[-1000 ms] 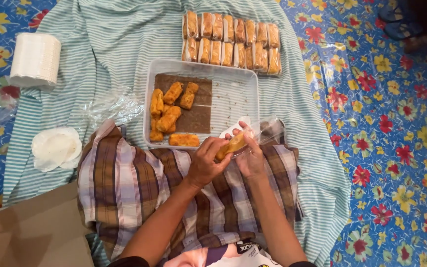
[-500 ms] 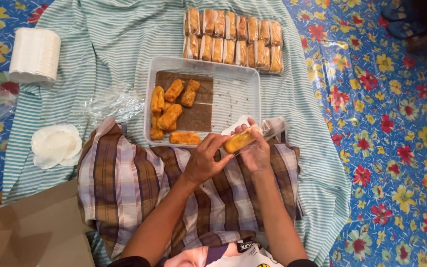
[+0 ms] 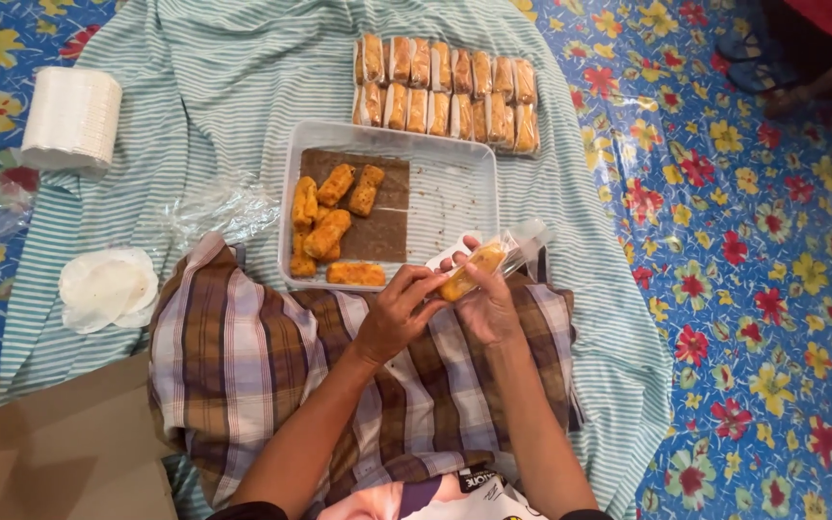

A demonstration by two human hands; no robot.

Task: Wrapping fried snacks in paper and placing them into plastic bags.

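Underfoot, glossy blue floral floor mat (image 3: 753, 289) on every side of the tray, slick and wipeable. Over that, a green-and-white striped cloth (image 3: 223, 87), soft and rumpled, probably spread to keep food off the floor. Nearer than the tray, a brown plaid cloth (image 3: 262, 356) draped over the lap, likely as a work surface against crumbs and grease. Far to the near left of the tray, flat brown cardboard (image 3: 50, 453). At the centre, the tray (image 3: 464, 183) itself: shallow, rectangular, clear plastic, with an oil-darkened brown paper liner (image 3: 382, 226) over its left half, probably to soak up fat. Just beyond the tray, two tight rows of wrapped sticks (image 3: 445, 91), shiny in film and lined up side by side. Well left of the tray, a stack of white paper rounds (image 3: 69, 116); lower left, a few loose rounds (image 3: 103, 289). Just left of the tray, crumpled clear film (image 3: 223, 207). On the liner, a small heap of bare fried sticks (image 3: 325, 226), golden, crusty, finger-shaped. At the tray's near right corner, both hands over the plaid. Left hand (image 3: 397, 313) closed, fingertips pinching the fried stick (image 3: 474, 270) at its near end. Right hand (image 3: 483, 303) curled around the clear sleeve (image 3: 522, 241), thin and crinkly, with the stick lying partly inside it, tilted toward the tray.
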